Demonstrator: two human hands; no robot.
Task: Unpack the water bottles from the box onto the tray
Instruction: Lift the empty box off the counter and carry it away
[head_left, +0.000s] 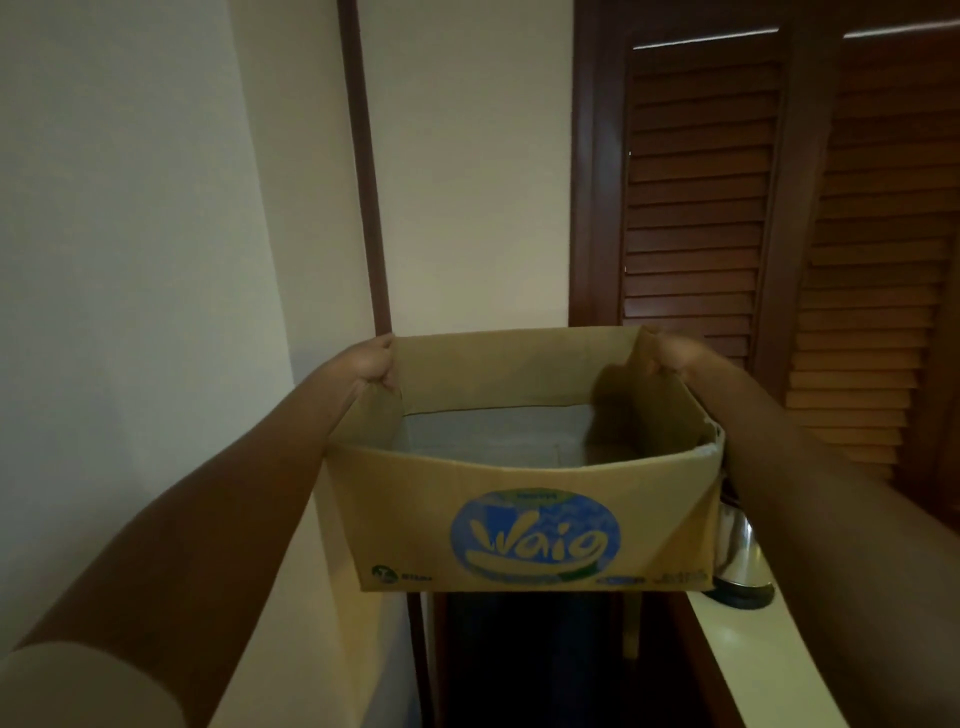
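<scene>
I hold the Waio cardboard box (524, 514) lifted in front of me, long axis left to right, my left hand (373, 364) and right hand (670, 356) each clamped on a far corner. I see no water bottles inside, and no tray.

One box (524, 514), two hands (371, 364) (675, 358)
</scene>
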